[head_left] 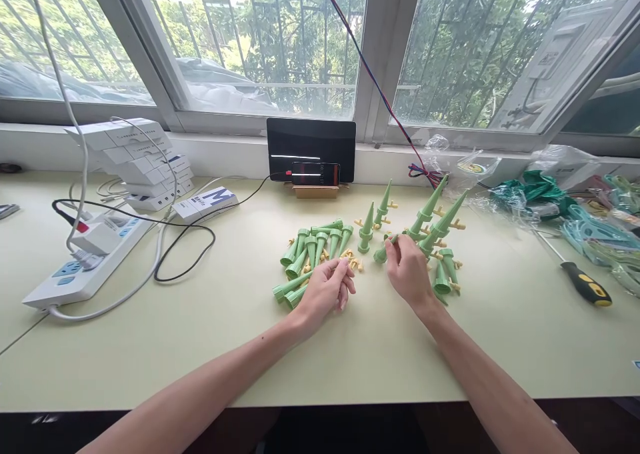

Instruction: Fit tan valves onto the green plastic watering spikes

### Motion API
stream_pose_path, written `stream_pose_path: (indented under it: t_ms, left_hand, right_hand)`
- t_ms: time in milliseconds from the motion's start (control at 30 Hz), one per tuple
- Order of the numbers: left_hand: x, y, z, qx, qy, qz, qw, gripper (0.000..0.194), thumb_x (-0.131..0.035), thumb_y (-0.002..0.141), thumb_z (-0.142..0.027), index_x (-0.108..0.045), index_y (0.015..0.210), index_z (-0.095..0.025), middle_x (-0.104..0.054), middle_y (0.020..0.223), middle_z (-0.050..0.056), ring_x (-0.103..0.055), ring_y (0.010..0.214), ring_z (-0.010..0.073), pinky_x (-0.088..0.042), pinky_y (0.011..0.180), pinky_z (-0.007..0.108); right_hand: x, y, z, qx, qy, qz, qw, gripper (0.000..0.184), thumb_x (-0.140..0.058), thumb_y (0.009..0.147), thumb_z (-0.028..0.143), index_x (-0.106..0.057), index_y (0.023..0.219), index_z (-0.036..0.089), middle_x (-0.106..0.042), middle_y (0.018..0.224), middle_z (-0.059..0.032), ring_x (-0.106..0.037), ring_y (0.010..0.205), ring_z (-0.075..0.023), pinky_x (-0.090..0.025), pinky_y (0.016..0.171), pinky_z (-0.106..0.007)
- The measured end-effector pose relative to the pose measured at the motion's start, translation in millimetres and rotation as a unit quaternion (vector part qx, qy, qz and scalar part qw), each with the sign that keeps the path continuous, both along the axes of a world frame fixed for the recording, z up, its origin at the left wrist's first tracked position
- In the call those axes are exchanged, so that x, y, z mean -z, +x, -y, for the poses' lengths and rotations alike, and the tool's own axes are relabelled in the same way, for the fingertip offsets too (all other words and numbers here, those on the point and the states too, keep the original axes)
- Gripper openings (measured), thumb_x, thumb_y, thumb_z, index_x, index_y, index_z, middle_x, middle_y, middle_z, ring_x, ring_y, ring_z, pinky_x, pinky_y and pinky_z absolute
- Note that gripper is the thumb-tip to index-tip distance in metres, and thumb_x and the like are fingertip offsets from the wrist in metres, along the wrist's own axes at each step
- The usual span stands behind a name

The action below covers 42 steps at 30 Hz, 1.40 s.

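Observation:
My left hand (pixel 330 286) is closed, thumb and forefinger together, beside the small yellow valves (pixel 354 263); anything between its fingertips is too small to make out. Left of it lies a pile of green watering spikes (pixel 311 246), several with their ridged open ends toward me. My right hand (pixel 411 271) pinches a green watering spike (pixel 381 254) lying tilted near the table, its far part hidden by the fingers. Around that hand, several spikes with yellow valves stand point up, such as a spike (pixel 367 229) just behind it. Other fitted spikes (pixel 443 275) lie to its right.
A power strip (pixel 90 261) with plugs and cables lies at left, near stacked white boxes (pixel 135 161). A tablet (pixel 311 144) and a phone (pixel 316 173) stand against the window ledge. On the right are a screwdriver (pixel 586 284) and plastic-wrapped items (pixel 605 231).

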<state>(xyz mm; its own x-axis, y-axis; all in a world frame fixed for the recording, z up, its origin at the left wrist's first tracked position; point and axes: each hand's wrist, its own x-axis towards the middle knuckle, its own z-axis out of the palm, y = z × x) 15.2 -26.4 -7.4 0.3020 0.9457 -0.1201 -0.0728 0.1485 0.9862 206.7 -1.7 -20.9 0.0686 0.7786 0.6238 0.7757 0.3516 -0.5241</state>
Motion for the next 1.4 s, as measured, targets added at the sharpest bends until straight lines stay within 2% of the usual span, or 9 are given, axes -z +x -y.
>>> stream_pose_path:
  t_ms: [267,600,700,833,967,1100,1167,1267,1400]
  left_hand:
    - [2.0,0.7,-0.4,0.000,0.002,-0.001,1.000,0.044,-0.049,0.091,-0.059,-0.052,0.077,-0.017,-0.059,0.061,0.000,-0.044,0.034,0.0062,-0.030,0.032,0.018]
    - [-0.8,0.9,1.9,0.007,0.006,-0.005,1.000,0.042,-0.049,0.092,-0.056,-0.052,0.076,-0.016,-0.058,0.059,-0.001,-0.044,0.033,0.0056,-0.030,0.031,0.018]
    - [-0.6,1.1,2.1,0.009,0.006,-0.005,1.000,0.043,-0.049,0.092,-0.056,-0.052,0.076,-0.017,-0.058,0.060,-0.001,-0.044,0.033,0.0057,-0.030,0.032,0.018]
    - [0.7,1.3,1.4,0.013,0.010,-0.007,1.000,0.044,-0.048,0.091,-0.057,-0.052,0.076,-0.016,-0.059,0.060,-0.001,-0.044,0.033,0.0059,-0.030,0.032,0.018]
    - [1.5,1.1,1.2,0.018,0.015,-0.016,1.000,0.043,-0.050,0.091,-0.056,-0.053,0.076,-0.016,-0.059,0.060,-0.001,-0.043,0.032,0.0053,-0.030,0.033,0.019]
    - [0.6,-0.8,2.6,0.028,0.027,-0.028,0.999,0.037,-0.058,0.088,-0.050,-0.052,0.075,-0.016,-0.059,0.058,-0.004,-0.040,0.032,0.0032,-0.033,0.037,0.018]
    - [-0.3,-2.6,3.9,0.055,0.036,-0.032,0.997,0.032,-0.063,0.086,-0.045,-0.054,0.075,-0.016,-0.059,0.058,-0.004,-0.041,0.034,0.0036,-0.035,0.038,0.018]
    - [-1.3,-5.6,6.8,0.155,0.052,-0.028,0.986,0.026,-0.067,0.082,-0.038,-0.057,0.075,-0.016,-0.062,0.061,-0.002,-0.045,0.036,0.0051,-0.035,0.037,0.018]
    - [0.0,-7.6,12.1,0.274,0.065,-0.030,0.959,0.020,-0.064,0.082,-0.031,-0.059,0.071,-0.015,-0.060,0.058,-0.001,-0.044,0.036,0.0049,-0.033,0.036,0.019]
  right_hand:
    - [1.2,3.4,-2.2,0.007,-0.038,0.020,0.999,0.021,-0.040,0.100,0.028,-0.046,0.081,0.021,-0.056,0.082,-0.0061,-0.050,0.068,-0.0197,-0.038,0.064,-0.031]
    - [6.0,5.1,-4.1,0.021,-0.042,0.030,0.998,0.016,-0.044,0.096,0.029,-0.051,0.086,0.019,-0.059,0.084,-0.0060,-0.053,0.064,-0.0184,-0.041,0.063,-0.031]
    - [6.2,4.8,-4.1,0.030,-0.044,0.020,0.998,0.014,-0.047,0.095,0.029,-0.055,0.096,0.018,-0.062,0.087,-0.0073,-0.055,0.065,-0.0190,-0.043,0.065,-0.032]
    - [4.7,2.9,-1.5,0.041,-0.046,-0.007,0.998,0.025,-0.051,0.093,0.030,-0.054,0.114,0.017,-0.063,0.085,-0.0047,-0.055,0.061,-0.0179,-0.046,0.065,-0.033]
    - [0.1,-0.9,4.0,0.050,-0.017,-0.042,0.998,0.036,-0.053,0.093,0.031,-0.047,0.126,0.018,-0.059,0.084,-0.0011,-0.051,0.054,-0.0140,-0.047,0.061,-0.031]
    - [-5.6,-6.6,10.2,0.048,0.055,-0.091,0.993,0.031,-0.053,0.093,0.029,-0.047,0.122,0.019,-0.054,0.081,0.0018,-0.047,0.050,-0.0105,-0.044,0.052,-0.027]
    - [-6.9,-9.8,13.1,0.033,0.087,-0.103,0.990,0.024,-0.053,0.093,0.027,-0.050,0.115,0.020,-0.052,0.077,0.0027,-0.046,0.050,-0.0102,-0.042,0.049,-0.025]
    - [-5.7,-15.8,17.1,-0.013,0.096,-0.087,0.992,0.010,-0.053,0.093,0.025,-0.055,0.102,0.020,-0.051,0.070,0.0031,-0.046,0.052,-0.0112,-0.042,0.051,-0.025]
    - [0.2,-27.2,21.4,-0.133,-0.002,-0.054,0.990,0.009,-0.051,0.095,0.023,-0.058,0.094,0.019,-0.055,0.071,0.0012,-0.046,0.055,-0.0116,-0.041,0.053,-0.025]
